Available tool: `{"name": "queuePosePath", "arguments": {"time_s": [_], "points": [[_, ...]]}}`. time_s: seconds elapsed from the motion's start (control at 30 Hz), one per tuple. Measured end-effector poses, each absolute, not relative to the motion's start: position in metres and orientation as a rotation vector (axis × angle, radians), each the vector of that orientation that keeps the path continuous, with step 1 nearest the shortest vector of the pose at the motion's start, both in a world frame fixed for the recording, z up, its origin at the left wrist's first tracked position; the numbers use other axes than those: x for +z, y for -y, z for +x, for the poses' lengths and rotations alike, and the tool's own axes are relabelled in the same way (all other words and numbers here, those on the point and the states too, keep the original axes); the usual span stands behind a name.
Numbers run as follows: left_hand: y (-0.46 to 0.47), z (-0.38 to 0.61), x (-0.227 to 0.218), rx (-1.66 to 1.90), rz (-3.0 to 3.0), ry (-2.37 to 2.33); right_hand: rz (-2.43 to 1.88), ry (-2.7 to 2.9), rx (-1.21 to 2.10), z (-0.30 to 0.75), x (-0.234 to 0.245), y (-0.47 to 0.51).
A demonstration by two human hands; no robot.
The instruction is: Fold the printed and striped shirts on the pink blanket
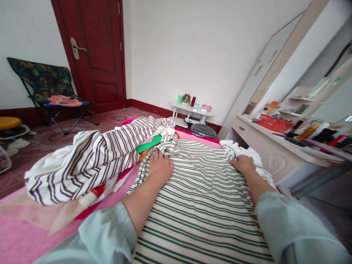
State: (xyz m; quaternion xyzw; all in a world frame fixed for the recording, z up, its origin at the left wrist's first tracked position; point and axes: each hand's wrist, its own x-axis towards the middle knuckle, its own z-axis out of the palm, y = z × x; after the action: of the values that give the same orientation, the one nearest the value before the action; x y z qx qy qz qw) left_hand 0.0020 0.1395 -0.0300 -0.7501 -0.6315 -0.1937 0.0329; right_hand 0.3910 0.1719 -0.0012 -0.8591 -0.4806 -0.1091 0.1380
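A cream cloth garment with thin dark-green stripes is spread over a pink cloth-covered surface, running from the near edge towards the far end, with its far-left corner bunched into a small roll. The left hand is laid palm-down on the garment's left side, just beside that bunch, its fingers slightly spread. The garment's right edge is touched by the right hand, whose thumb is pointed left over the stripes; whether cloth is pinched there cannot be told, as the other fingers are largely hidden. Both forearms are covered below the elbow by loose pale grey-green sleeves, gathered at the cuffs.

To the left, a crumpled white cloth with dark-brown stripes is heaped, and a bright green piece of fabric is partly covered between it and the left hand. Beside the right hand, a white garment with black marks is bunched.

On the far right, a red plastic basket is set among bottles on a white dressing table with a carved front. At the far wall, a small plant with red flowers is held by a low white table. A dark leaf-patterned folding chair (an orange cloth is left on its seat) is placed far left, near a dark-red panelled door.
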Motion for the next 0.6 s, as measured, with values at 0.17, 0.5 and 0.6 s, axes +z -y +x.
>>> {"name": "queuePosePath", "arguments": {"time_s": [0.17, 0.5, 0.6], "points": [[-0.133, -0.002, -0.018, -0.775, -2.421, 1.898, -2.149, 1.331, -0.332, 0.340, 0.027, -0.140], [-0.116, -0.004, 0.003, -1.524, -2.286, 1.625, -1.293, 2.359, 0.185, 0.227, 0.014, 0.052], [-0.117, -0.005, 0.001, -1.469, -2.243, 1.657, -1.392, 2.345, 0.223, 0.225, -0.001, 0.068]]}}
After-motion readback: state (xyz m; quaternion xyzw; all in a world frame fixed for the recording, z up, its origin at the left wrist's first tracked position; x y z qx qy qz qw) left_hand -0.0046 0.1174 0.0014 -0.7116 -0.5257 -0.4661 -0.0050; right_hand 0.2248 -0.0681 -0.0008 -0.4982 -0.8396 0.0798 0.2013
